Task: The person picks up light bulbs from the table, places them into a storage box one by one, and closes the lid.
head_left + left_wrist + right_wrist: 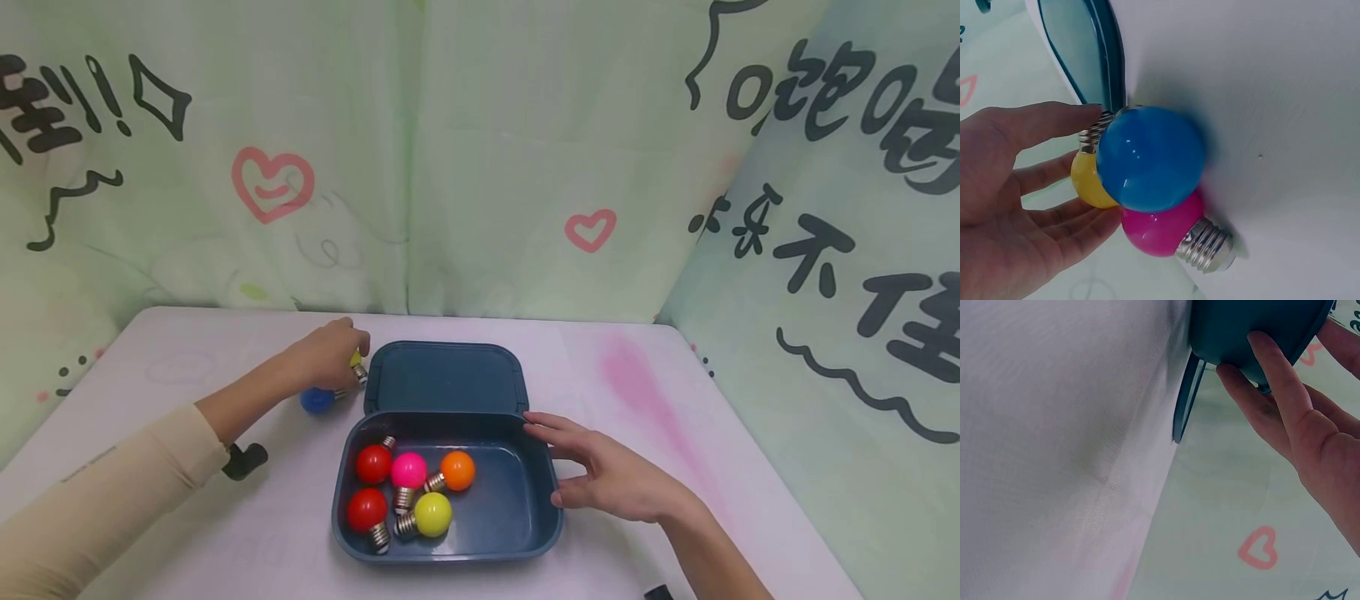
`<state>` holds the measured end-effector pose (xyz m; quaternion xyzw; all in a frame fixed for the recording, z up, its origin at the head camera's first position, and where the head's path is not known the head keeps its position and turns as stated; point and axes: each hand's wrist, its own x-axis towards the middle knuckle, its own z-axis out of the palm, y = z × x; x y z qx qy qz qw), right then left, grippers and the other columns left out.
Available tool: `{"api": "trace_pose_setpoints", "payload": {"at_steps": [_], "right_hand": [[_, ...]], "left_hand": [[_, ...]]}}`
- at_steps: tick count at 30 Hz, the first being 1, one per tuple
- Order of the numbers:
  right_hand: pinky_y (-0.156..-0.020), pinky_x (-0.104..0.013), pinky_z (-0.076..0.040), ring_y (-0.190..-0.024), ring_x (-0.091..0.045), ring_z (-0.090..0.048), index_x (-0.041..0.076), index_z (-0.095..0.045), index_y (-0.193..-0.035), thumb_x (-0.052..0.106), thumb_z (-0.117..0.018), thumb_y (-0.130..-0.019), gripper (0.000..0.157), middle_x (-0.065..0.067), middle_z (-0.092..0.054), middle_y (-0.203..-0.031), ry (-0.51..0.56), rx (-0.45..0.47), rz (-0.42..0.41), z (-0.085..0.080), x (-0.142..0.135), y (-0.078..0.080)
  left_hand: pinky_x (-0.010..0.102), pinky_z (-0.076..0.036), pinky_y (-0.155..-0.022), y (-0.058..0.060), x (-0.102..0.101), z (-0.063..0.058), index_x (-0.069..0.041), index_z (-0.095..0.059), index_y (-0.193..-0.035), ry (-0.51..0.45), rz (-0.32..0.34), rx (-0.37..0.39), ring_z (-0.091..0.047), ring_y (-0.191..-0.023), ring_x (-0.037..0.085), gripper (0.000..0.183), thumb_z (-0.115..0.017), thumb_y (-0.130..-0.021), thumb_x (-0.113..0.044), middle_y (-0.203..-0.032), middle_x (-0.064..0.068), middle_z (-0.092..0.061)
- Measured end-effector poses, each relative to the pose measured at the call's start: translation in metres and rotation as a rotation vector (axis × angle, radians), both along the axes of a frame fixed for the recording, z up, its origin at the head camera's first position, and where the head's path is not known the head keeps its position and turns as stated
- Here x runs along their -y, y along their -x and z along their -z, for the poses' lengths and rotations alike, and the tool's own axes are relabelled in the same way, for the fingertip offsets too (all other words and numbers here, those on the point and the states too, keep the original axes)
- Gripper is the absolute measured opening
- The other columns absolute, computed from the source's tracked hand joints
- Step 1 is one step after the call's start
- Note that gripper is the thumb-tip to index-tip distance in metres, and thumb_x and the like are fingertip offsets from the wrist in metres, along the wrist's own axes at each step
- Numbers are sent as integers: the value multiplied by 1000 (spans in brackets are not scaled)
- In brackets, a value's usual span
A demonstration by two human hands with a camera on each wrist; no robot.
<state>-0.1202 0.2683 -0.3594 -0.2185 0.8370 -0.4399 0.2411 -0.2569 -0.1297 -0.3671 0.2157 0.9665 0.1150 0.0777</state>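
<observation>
Before green cloth (487, 167), the left hand (330, 354) pinched a yellow bulb (1090, 181); the right hand (611, 475), fingers extended, touched a box (513, 504).

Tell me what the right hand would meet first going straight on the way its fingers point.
The right-hand wall of the dark blue box. The right hand points straight at it, and its fingers appear to touch it, though exact contact is hard to judge.

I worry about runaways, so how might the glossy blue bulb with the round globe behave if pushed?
The glossy blue round bulb would probably roll, given its ball shape, perhaps curving because its silvery metal base is narrower. Its shiny surface may feel slippery.
</observation>
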Motion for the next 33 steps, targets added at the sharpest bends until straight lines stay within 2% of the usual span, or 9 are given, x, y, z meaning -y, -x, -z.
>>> {"api": "trace_pose_setpoints", "payload": {"at_steps": [13,19,24,33], "right_hand": [[-109,-59,-49,-145,-47,-45,11,-41,-160,7,-73,-92,74,-7,-29,-171,4,-9,-15,0,-1,0],[-110,-60,-48,-145,-47,-44,11,-41,-160,7,-73,-92,75,-7,-29,-171,2,-9,-12,0,0,-1],[-110,-58,-49,-145,-47,-45,13,-41,-160,9,-73,-92,75,-6,-30,-171,-11,-8,-6,-1,0,0],[-110,-58,-49,-145,-47,-45,12,-42,-160,9,-73,-92,75,-8,-30,-171,-20,-13,1,-1,1,0]], "left_hand": [[44,-62,-82,-3,-2,-15,0,-71,-121,-45,-12,-15,-61,-98,30,43,-81,-81,-10,-110,17,-64],[38,-62,-77,-8,-8,-25,0,-73,-118,-83,30,-57,-62,-97,28,40,-82,-80,-10,-110,17,-66],[37,-63,-79,-14,-20,-33,-3,-74,-118,-85,72,-88,-62,-101,28,39,-83,-81,-13,-113,16,-66],[33,-63,-77,-30,-46,-48,-8,-74,-115,-92,142,-97,-60,-97,24,42,-87,-77,-17,-107,10,-64]]}}
